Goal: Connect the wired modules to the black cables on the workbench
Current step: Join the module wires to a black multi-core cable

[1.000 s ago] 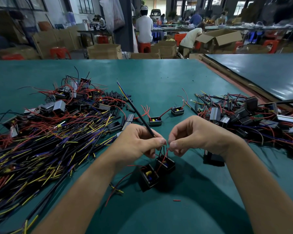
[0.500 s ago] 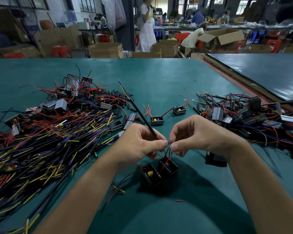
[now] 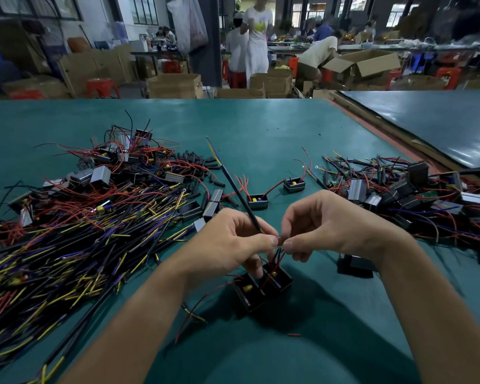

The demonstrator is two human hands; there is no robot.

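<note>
Barely anything changed since a second ago. Left hand and right hand stay put, fingers still tip to tip. Left pinches end of black cable, right pinches module leads. Cable still sticks up and away past left fingers. So joint still being worked, not done yet, I reckon.

Containers: two open black modules just under fingers on bench. Yellow part sits inside each, red leads run up to pinch. Cardboard boxes way beyond fingers, contents can't tell.
</note>
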